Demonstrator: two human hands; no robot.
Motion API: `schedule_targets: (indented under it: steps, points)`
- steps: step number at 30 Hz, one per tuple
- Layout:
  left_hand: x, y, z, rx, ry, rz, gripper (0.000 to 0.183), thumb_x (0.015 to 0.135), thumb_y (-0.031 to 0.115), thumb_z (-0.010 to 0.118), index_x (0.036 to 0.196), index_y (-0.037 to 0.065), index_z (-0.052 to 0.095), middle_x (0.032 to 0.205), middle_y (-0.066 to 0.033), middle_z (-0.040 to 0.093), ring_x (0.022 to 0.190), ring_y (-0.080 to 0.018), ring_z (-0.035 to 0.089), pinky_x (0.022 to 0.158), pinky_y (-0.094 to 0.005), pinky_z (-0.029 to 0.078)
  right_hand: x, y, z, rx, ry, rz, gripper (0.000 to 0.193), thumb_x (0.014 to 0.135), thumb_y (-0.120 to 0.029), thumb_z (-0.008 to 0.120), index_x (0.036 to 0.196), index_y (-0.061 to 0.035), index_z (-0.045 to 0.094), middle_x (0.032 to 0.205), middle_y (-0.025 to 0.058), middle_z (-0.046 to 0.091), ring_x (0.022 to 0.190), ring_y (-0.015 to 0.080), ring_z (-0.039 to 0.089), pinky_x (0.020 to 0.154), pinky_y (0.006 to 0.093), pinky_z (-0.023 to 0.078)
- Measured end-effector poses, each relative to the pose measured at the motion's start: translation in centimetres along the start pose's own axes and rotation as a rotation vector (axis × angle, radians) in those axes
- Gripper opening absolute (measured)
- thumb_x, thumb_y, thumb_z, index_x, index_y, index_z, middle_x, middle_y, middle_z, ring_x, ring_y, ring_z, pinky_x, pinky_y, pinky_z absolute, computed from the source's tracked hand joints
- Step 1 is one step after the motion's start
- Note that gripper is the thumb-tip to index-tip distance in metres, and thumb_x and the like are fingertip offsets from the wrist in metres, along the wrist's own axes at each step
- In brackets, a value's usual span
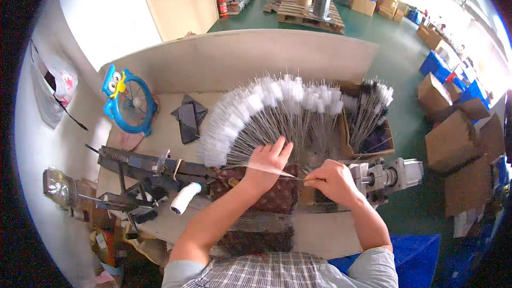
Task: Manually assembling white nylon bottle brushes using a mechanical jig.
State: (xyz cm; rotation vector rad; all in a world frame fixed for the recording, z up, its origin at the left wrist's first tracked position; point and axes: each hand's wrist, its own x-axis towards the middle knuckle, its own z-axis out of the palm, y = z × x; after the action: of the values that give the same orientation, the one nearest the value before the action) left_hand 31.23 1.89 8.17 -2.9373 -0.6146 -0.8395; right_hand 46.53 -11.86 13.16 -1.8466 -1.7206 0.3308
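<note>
My left hand (265,166) reaches to the lower ends of a wide fan of white-bristled wire brushes (256,101), its fingers stretched out and apart against the metal stems. I cannot make out any brush gripped in it. To its right, my right hand (332,180) is closed in a pinch on a thin wire (295,178). A pale, blurred streak runs left from that wire across my left wrist. Just right of the right hand sits a metal machine head (376,176) with a round chuck. Brown patterned cloth (277,197) lies under my hands.
A cardboard box (368,152) of dark-bristled brushes stands at the right. Left are a dark metal rail (128,159), a white tube (185,198), a blue cartoon-shaped fan (130,101) and a dark phone-like slab (188,122). A raised board (240,58) closes the table's back.
</note>
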Motion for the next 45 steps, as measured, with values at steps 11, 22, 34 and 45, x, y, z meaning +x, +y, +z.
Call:
schedule_targets:
  steps: [11, 22, 34, 45]
  points:
    - [-14.1, 0.2, -7.8, -0.505, 0.039, -0.667, 0.013, 0.080, 0.012, 0.064, 0.092, 0.005, 0.066, 0.085, -0.0109, 0.066, 0.075, -0.0205, 0.064, 0.063, -0.0290, 0.051, 7.7, -7.0, 8.5, 0.284, -0.064, -0.476, 0.011, 0.070, -0.022, 0.068, 0.072, -0.0109, 0.066, 0.072, 0.0014, 0.063, 0.072, 0.0222, 0.056, 0.066, 0.0339, 0.048]
    - [-14.7, -3.0, -8.2, -1.704, 0.373, -1.380, 0.040, 0.090, 0.036, 0.048, 0.080, 0.000, 0.062, 0.070, -0.0055, 0.060, 0.065, -0.0154, 0.057, 0.059, -0.0282, 0.046, 8.5, -9.8, 13.4, 0.098, -0.051, -0.322, 0.011, 0.068, -0.019, 0.066, 0.073, -0.0096, 0.065, 0.074, 0.0015, 0.063, 0.078, 0.0223, 0.056, 0.070, 0.0351, 0.048]
    - [-15.4, -2.1, -4.3, -1.002, 0.064, -1.020, 0.030, 0.078, 0.030, 0.067, 0.088, 0.002, 0.065, 0.070, -0.0070, 0.063, 0.056, -0.0168, 0.059, 0.056, -0.0296, 0.047, 4.8, -8.3, 8.8, 0.153, 0.126, -0.407, 0.014, 0.071, -0.008, 0.066, 0.085, -0.0063, 0.067, 0.076, 0.0058, 0.063, 0.074, 0.0242, 0.060, 0.064, 0.0341, 0.050]
    - [-14.9, -2.3, -4.3, -0.716, -0.103, -1.090, 0.038, 0.069, 0.022, 0.072, 0.091, -0.001, 0.053, 0.073, -0.0125, 0.060, 0.065, -0.0200, 0.059, 0.062, -0.0331, 0.048, 4.3, -5.0, 16.1, 0.091, -0.021, -0.267, 0.032, 0.078, -0.012, 0.059, 0.108, -0.0051, 0.053, 0.091, 0.0120, 0.056, 0.080, 0.0292, 0.061, 0.064, 0.0405, 0.051]
